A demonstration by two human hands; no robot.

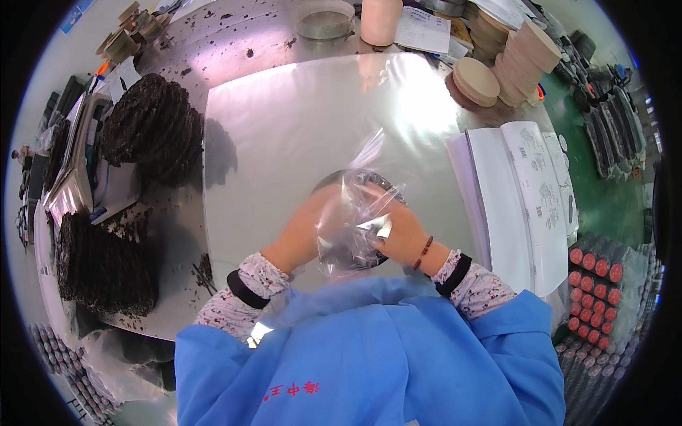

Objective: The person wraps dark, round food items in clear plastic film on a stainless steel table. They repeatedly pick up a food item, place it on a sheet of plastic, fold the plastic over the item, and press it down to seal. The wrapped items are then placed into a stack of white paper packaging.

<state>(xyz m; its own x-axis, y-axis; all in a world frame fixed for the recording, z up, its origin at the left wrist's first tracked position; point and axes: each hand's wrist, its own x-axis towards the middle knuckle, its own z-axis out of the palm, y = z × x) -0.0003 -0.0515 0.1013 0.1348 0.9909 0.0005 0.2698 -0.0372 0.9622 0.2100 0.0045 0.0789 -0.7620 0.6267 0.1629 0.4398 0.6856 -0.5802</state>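
Note:
A dark round stack (388, 183) lies in front of my chest, wrapped in a clear plastic bag (346, 234). From the left side, my left hand (314, 215) grips it, with fingers partly behind the shiny film. My right hand (400, 230) holds the other side, gathering creased plastic near the thumb. A twisted end of film (368, 149) sticks up on the far side of the stack. Under both hands is a large glossy pale sheet (266, 138) on the table. The stack's underside is hidden.
Left stand two piles of dark, crinkled dried sheets, apparently seaweed (152, 128), (106, 266), beside a metal-and-plastic device (117, 183). Printed label sheets (511, 202) lie right. Behind are round pale discs (474, 82), a clear round dish (325, 21) and a pinkish cylinder (381, 21).

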